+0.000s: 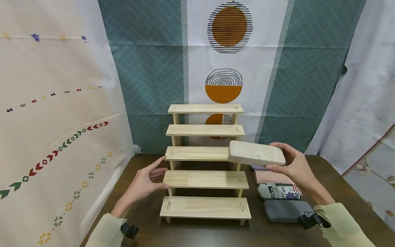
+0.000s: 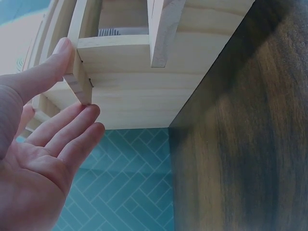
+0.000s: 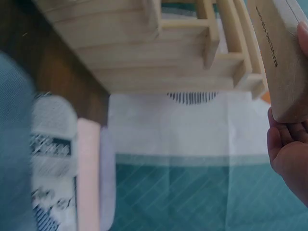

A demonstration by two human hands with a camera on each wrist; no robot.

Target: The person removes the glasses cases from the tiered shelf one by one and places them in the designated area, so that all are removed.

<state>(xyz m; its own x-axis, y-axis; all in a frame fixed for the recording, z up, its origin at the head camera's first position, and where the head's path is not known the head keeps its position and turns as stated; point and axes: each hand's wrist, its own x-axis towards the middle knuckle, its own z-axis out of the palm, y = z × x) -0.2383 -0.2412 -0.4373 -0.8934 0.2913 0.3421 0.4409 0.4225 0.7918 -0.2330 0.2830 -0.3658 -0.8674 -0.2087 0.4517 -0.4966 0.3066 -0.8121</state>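
Observation:
A pale wooden stepped rack [image 1: 205,179] with several tiers stands upright on the brown table. My left hand [image 1: 142,183] is at its left side, spanning the end of the second-lowest board between thumb and fingers. In the left wrist view, the thumb [image 2: 48,72] lies at one edge of that board and fingertips [image 2: 91,111] at the other. My right hand [image 1: 294,166] grips the right end of a cream rounded-rectangular case [image 1: 256,153], raised at the right of the middle tier. Small dark print shows on the case's side [image 3: 276,57] in the right wrist view.
Right of the rack lie a grey case [image 1: 287,210], a newsprint-patterned case [image 1: 279,191], a pink case [image 1: 271,176] and a mostly hidden lilac one [image 1: 257,167]. Behind hangs a teal and white curtain [image 1: 148,75]. Patterned cloth [image 1: 55,113] closes off the left.

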